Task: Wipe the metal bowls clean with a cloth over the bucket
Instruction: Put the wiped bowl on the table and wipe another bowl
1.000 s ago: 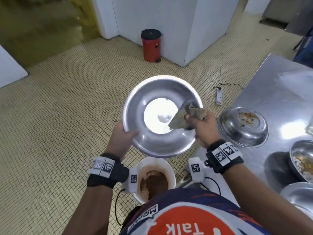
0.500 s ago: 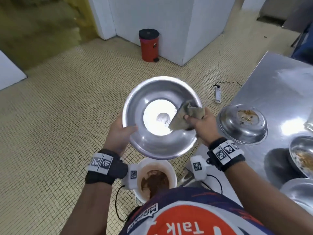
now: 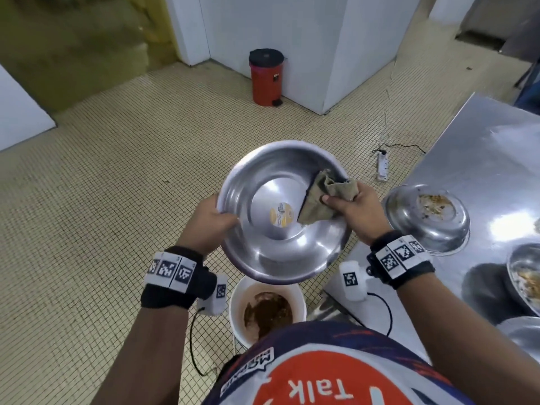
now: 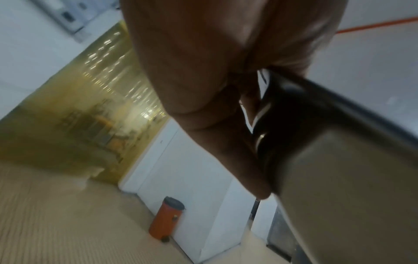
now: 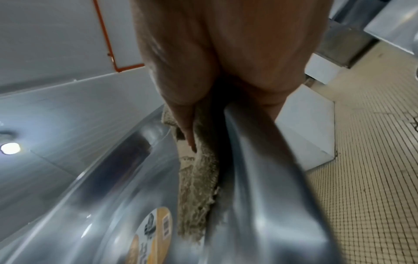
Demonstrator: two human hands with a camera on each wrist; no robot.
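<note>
A large shiny metal bowl [image 3: 263,247] with a yellow sticker at its bottom is held tilted above a white bucket [image 3: 236,299] that contains brown slop. My left hand [image 3: 209,220] grips the bowl's left rim, thumb inside. My right hand [image 3: 355,210] pinches a folded tan cloth [image 3: 317,201] against the bowl's right inner wall, thumb on the cloth and fingers behind the rim. In the right wrist view the cloth [image 5: 199,180] lies along the rim of the bowl [image 5: 260,196]. The left wrist view shows fingers [image 4: 237,157] on the bowl's dark outer wall [image 4: 339,178].
A steel table [image 3: 482,159] stands on the right with a dirty upturned bowl [image 3: 428,217] and more soiled bowls [image 3: 524,276] at the right edge. A red pedal bin [image 3: 266,77] and a power strip [image 3: 383,166] are on the tiled floor.
The bowl has tipped so the glare on its bottom is gone and the sticker shows. My right hand and cloth have slid slightly up the right inner wall. The left hand's grip has not changed.
</note>
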